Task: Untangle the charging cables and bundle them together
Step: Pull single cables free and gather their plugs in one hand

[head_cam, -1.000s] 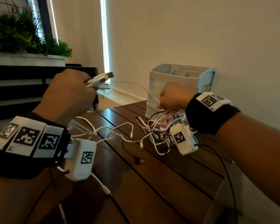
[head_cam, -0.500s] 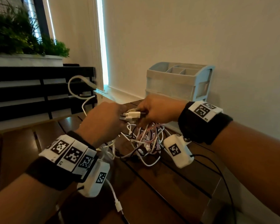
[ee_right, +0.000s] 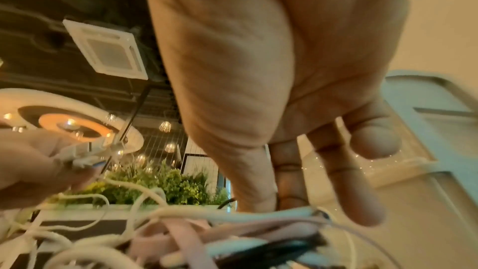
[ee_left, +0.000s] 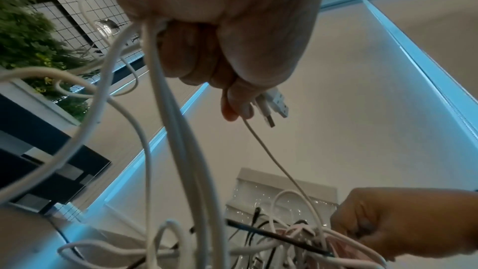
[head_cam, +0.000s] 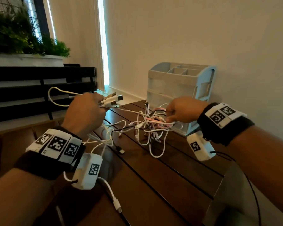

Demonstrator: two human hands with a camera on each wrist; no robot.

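Gripping a cluster of white USB plugs (head_cam: pixel 112 101) in our left hand (head_cam: pixel 85 114), fingers curled tight round them, we hold them raised above the table (head_cam: pixel 178 181) with their long axes roughly level and the metal ends pointing right and far, toward the organiser (head_cam: pixel 178 88). Their cords run back through the fist; one loops out to the left, the rest drop to the tangle (head_cam: pixel 150 128). Our right hand (head_cam: pixel 181 111), to the right, pinches strands of that tangle with thumb and forefinger, the other fingers loosely bent. The tangle of white, pink and black cables lies on the table's far side, just near of the organiser, partly lifted by the pinch.

The left wrist view shows the plugs (ee_left: pixel 271 103) jutting past the fingertips and a single thin cord stretching down to the right hand (ee_left: pixel 403 226), which the head view hides. The right wrist view shows flat pink cables (ee_right: pixel 181 232) under the fingers (ee_right: pixel 258 181).

The organiser's top compartments look bare as far as we see; its drawers' contents we cannot tell.
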